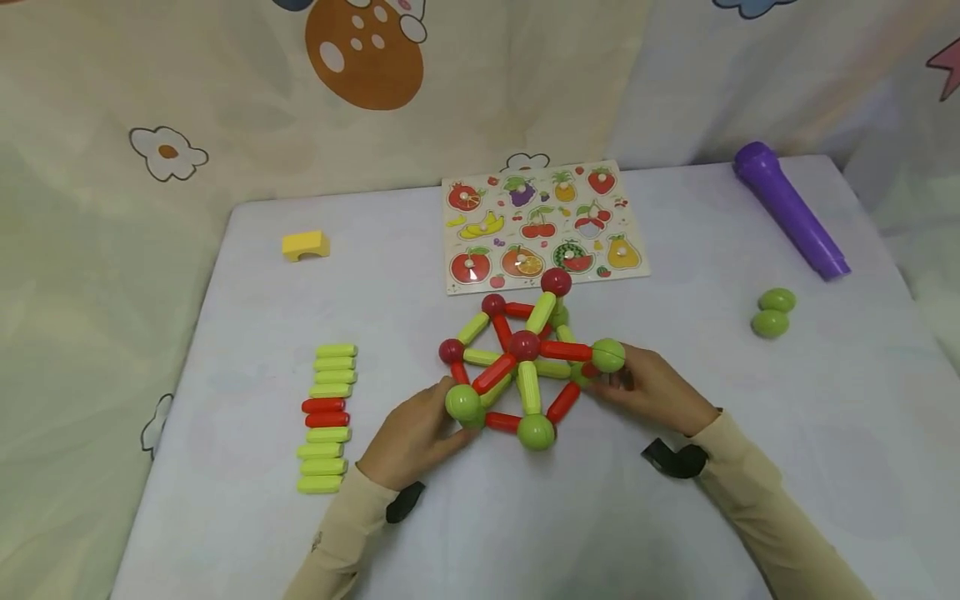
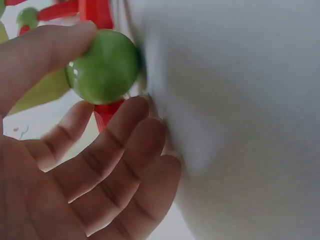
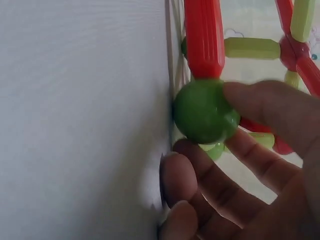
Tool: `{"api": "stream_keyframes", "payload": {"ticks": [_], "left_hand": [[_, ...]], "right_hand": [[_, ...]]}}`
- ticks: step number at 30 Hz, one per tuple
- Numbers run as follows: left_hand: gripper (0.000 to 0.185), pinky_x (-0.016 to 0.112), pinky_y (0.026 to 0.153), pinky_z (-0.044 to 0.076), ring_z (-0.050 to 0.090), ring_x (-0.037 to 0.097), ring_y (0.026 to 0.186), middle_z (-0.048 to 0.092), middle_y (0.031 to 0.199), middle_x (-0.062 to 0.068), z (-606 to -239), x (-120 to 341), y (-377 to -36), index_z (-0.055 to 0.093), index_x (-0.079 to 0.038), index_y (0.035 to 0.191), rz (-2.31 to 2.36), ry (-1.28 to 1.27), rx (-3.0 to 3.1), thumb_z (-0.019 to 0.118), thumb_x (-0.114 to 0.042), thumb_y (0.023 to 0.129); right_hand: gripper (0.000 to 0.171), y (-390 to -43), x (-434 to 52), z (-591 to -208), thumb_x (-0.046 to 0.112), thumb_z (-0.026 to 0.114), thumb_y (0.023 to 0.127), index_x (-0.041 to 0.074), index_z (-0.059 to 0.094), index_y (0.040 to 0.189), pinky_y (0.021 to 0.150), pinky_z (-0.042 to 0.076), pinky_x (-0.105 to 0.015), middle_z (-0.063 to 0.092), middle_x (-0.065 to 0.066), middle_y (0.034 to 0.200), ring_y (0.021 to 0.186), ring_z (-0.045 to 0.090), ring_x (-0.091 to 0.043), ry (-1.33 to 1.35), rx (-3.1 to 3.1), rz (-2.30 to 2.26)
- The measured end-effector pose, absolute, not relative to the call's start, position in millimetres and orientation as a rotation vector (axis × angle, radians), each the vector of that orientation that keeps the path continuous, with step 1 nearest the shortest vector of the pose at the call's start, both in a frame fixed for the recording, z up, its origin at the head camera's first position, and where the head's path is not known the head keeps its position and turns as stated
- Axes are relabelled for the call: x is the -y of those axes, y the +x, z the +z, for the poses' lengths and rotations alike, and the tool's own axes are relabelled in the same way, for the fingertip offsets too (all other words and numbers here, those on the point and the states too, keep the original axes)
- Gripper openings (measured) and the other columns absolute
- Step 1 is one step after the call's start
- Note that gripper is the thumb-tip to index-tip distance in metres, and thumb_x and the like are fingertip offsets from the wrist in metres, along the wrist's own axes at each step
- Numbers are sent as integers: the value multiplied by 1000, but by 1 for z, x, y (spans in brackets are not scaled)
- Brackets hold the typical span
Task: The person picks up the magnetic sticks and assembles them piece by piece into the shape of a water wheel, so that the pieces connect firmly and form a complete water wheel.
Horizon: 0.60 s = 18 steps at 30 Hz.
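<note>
Ball-and-rod construction was held between the left hand and the right hand. One low green ball was pinched by the left thumb and fingers; another low green ball was gripped likewise by the right. A single long axis could not be told. Rods were spread like spokes from a raised red ball, between and slightly beyond the grips: one lime rod was aimed back toward the person, another lime rod away, and red rods were angled toward either hand.
</note>
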<state>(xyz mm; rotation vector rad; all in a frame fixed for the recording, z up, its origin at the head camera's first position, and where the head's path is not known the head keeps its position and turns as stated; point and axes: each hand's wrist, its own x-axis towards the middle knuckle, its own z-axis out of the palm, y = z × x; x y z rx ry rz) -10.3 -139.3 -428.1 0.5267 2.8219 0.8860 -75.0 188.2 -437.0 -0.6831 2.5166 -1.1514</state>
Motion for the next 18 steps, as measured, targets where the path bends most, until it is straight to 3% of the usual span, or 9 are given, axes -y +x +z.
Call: {"api": "stream_keyframes", "payload": {"ticks": [4,9,18], "left_hand": [[38,32,77,53,55,14,85,62,95,0,-426,143,-14,60,-9,113,848,505,-2888,77,-16,80],[39,36,80,52,57,20,90,61,99,5,-428,149,-22,58,-3,117,824,468,-2936,74,-12,83],[39,38,82,53,59,21,92,62,103,6,-431,149,-31,58,-4,121,943,472,-2913,72,-9,84]], "right_hand": [[34,-68,-183,-436,12,78,80,19,62,110,68,50,-22,61,9,89,80,55,-11,-702,-2481,-1153],[35,-52,-175,-436,13,79,79,21,60,107,77,54,-26,64,12,97,84,57,-9,-747,-2440,-1129],[37,-35,-166,-438,17,80,78,20,61,110,80,54,-27,64,15,98,86,58,-3,-801,-2475,-1080]]}}
